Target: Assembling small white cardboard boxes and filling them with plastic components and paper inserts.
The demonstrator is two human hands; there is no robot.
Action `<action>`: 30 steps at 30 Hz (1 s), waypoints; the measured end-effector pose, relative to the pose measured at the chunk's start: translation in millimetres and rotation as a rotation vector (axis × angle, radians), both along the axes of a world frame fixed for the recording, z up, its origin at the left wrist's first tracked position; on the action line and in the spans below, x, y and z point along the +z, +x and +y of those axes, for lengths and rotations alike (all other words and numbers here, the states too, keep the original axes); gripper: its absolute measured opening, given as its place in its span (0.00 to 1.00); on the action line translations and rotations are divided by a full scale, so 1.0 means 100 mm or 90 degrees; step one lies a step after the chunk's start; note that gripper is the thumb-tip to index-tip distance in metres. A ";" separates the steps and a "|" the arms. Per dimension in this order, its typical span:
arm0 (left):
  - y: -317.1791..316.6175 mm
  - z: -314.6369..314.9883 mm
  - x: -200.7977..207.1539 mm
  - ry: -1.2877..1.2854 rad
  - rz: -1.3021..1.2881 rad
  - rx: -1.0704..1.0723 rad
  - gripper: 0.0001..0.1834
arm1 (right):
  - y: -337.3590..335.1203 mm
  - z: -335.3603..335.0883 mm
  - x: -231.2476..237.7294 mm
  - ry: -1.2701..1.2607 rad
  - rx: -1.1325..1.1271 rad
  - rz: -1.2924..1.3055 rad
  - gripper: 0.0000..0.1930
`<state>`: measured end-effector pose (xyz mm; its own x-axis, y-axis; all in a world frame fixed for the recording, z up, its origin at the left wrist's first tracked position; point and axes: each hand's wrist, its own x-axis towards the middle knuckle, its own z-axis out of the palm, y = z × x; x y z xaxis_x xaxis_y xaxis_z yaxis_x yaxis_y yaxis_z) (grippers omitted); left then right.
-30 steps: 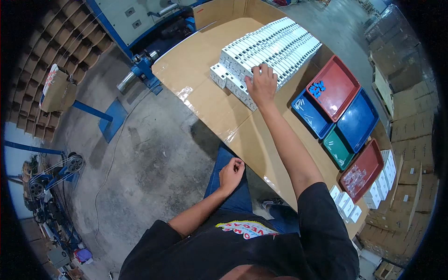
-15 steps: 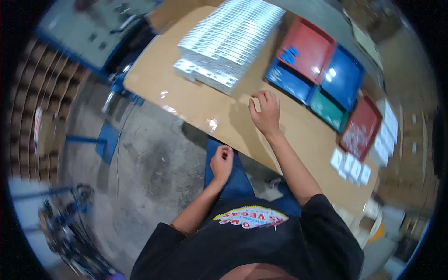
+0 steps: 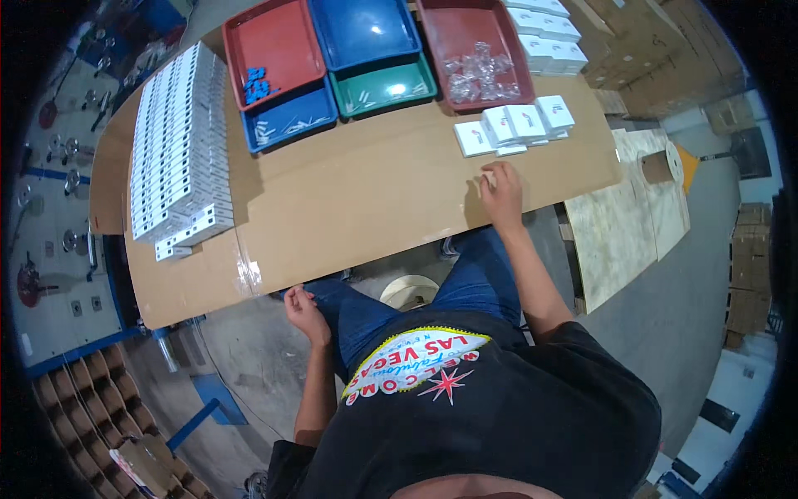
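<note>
My right hand [image 3: 503,196] hovers over the near right part of the cardboard-covered table [image 3: 366,200], its fingers loosely bent and nothing visible in them. Just beyond its fingertips stands a small group of white square boxes [image 3: 525,122], some stacked. My left hand [image 3: 306,316] rests by my left thigh, below the table's front edge, with loosely curled fingers and no visible object. On the table's left side rises a large stack of flat white boxes [image 3: 177,145] with dark square marks, with a shorter row in front.
At the back are a red tray [image 3: 274,41] with blue pieces, a large blue tray [image 3: 366,33], a smaller blue tray [image 3: 291,116] and a green tray [image 3: 384,86] with white pieces. A second red tray [image 3: 474,25] holds clear pieces. More white boxes [image 3: 549,37] stand beside it.
My view has swung right, so the tray area and small white boxes are now ahead. My right hand has gone from near the large stack to the small boxes; my left stays low.
</note>
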<state>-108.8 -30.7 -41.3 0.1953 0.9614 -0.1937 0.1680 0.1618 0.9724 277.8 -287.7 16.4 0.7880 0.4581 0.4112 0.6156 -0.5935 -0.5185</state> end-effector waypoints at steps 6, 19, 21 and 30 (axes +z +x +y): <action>0.04 -0.01 -0.03 0.045 0.018 -0.012 0.09 | 0.74 -0.15 0.39 -0.074 -0.051 -0.071 0.21; 0.47 -0.31 0.32 0.127 0.015 -0.126 0.08 | 1.04 0.55 -0.14 -0.478 0.230 -0.205 0.27; 0.61 -0.41 0.40 0.107 -0.047 -0.146 0.08 | 1.01 0.58 0.00 -0.524 0.248 -0.154 0.28; 1.42 -0.68 1.24 0.321 0.003 -0.550 0.41 | 0.15 0.48 0.88 0.043 0.387 0.449 0.34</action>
